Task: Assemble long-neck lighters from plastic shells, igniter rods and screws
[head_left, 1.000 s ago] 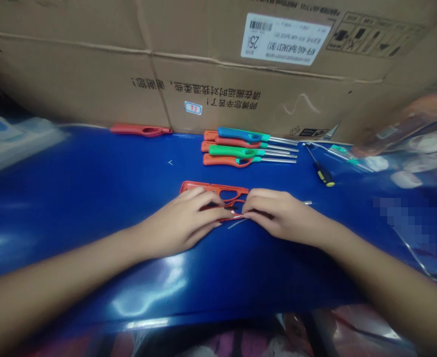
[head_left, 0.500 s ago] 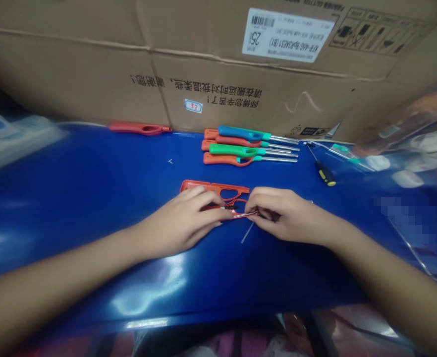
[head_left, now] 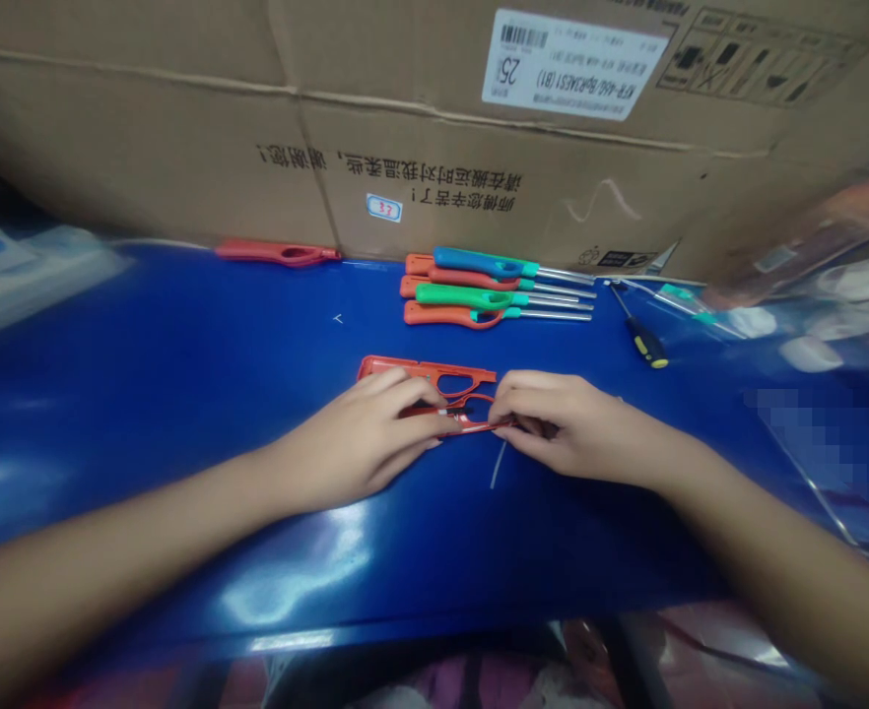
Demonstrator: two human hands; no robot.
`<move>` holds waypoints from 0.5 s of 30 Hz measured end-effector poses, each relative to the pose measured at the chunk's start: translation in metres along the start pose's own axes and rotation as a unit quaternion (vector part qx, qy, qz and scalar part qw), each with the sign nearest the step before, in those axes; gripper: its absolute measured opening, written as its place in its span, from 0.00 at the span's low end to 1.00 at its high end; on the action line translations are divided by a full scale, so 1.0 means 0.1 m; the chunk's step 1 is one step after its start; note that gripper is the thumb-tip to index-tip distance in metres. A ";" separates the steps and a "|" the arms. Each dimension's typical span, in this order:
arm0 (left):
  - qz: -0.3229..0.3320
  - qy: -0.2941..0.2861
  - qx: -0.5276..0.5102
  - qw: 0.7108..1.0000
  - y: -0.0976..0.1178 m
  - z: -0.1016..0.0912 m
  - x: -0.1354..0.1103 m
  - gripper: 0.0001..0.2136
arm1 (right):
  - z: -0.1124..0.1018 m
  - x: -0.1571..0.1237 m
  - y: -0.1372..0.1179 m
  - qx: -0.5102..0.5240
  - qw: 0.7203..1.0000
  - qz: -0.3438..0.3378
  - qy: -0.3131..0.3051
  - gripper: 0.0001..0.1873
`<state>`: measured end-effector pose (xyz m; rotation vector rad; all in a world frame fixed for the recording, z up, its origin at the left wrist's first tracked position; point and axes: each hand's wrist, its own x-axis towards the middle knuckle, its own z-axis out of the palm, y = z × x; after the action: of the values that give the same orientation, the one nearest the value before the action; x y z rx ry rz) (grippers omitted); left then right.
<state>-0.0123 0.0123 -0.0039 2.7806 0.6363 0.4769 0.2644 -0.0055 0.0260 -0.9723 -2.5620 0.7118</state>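
An open orange lighter shell (head_left: 412, 371) lies flat on the blue table (head_left: 183, 374). My left hand (head_left: 365, 443) rests over its near side, fingers curled and pressing on it. My right hand (head_left: 564, 423) is closed in a pinch at the shell's right end, on a thin red wire (head_left: 479, 425) running across to my left fingers. A thin pale tube (head_left: 498, 465) hangs down from under my right fingers onto the table.
Several finished long lighters (head_left: 490, 290) in orange, green and blue lie in a row behind. A lone orange shell (head_left: 279, 254) lies at the back left. A yellow-handled screwdriver (head_left: 641, 340) lies at right. A large cardboard box (head_left: 434, 128) walls the back. Plastic bags sit at both sides.
My right hand has shifted slightly right and pulled the wire taut. The thin pale tube has swung from lying flat by the fingers to pointing down toward me.
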 end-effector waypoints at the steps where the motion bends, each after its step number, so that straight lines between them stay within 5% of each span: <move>1: -0.001 -0.001 -0.001 1.000 0.00 0.00 0.00 0.15 | 0.00 0.00 0.00 0.000 1.000 -0.002 0.001 0.05; 15: -0.011 -0.005 -0.019 1.000 0.00 -0.01 -0.01 0.13 | -0.04 -0.02 -0.01 -0.015 1.000 -0.008 0.004 0.07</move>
<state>-0.0128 0.0118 -0.0034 2.7358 0.6487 0.4664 0.2672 -0.0067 0.0298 -0.9620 -2.5784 0.6653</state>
